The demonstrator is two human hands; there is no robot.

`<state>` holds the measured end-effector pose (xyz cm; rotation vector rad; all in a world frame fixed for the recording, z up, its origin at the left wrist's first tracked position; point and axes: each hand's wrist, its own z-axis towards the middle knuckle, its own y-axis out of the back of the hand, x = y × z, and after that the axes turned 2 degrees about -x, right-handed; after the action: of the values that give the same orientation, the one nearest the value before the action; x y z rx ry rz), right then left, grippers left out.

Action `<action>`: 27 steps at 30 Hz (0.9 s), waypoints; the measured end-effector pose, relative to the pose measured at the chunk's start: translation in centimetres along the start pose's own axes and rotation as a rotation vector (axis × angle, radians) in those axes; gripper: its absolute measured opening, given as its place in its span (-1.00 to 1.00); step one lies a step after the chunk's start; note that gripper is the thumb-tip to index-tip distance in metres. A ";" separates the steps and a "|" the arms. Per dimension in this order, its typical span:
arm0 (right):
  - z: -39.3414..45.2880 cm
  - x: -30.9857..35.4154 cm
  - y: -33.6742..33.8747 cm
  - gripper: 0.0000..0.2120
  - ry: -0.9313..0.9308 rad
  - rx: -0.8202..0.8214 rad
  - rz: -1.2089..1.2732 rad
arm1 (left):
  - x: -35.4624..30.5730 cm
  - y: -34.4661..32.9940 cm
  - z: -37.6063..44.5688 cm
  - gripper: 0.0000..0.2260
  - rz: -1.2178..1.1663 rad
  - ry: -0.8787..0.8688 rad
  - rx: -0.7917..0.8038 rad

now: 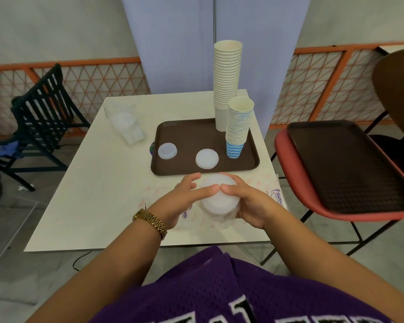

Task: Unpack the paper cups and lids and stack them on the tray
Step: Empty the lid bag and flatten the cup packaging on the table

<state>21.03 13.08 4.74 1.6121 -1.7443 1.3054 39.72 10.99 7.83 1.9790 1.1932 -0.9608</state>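
Observation:
A brown tray [187,134] lies in the middle of the white table. On it stand a tall stack of cream paper cups [226,82] and a shorter stack of blue-striped cups [238,129]. Two small piles of white lids [167,151] [207,159] sit at the tray's front. Just in front of the tray I hold a stack of translucent lids [219,199], still partly in its clear wrapper. My left hand [184,199] grips its left side with the thumb across the top. My right hand [247,201] grips its right side.
A clear plastic bag with more lids [124,123] lies at the table's back left. A second brown tray [350,164] rests on a red chair at the right. A dark slatted chair [42,117] stands at the left. Printed wrapping [278,197] lies under my hands.

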 end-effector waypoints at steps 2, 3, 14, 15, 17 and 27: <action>0.0 0.1 0.0 -0.19 -0.003 0.016 -0.008 | 0.5 0.1 0.1 -0.05 -0.066 0.060 0.059; 0.0 0.0 0.0 -0.18 -0.002 0.026 -0.015 | 0.7 0.2 0.0 -0.04 -0.105 0.086 0.094; 1.2 -1.3 1.5 -0.78 0.022 -0.021 0.180 | 1.2 1.2 -0.9 -0.50 -0.631 0.050 0.152; 1.2 -1.5 1.5 -0.80 0.025 -0.041 0.174 | 1.2 1.2 -1.0 -0.46 -0.659 0.047 0.167; 1.2 -1.8 1.6 -0.78 0.026 -0.069 0.182 | 1.4 1.4 -1.0 -0.42 -0.698 0.041 0.193; 1.0 -3.1 2.1 -0.86 0.001 -0.555 -0.236 | 0.9 1.6 -1.5 -0.23 -0.770 -0.013 0.239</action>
<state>20.03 13.66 1.03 1.4282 -1.6585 0.6344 41.89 11.99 8.09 1.6731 1.9683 -1.5372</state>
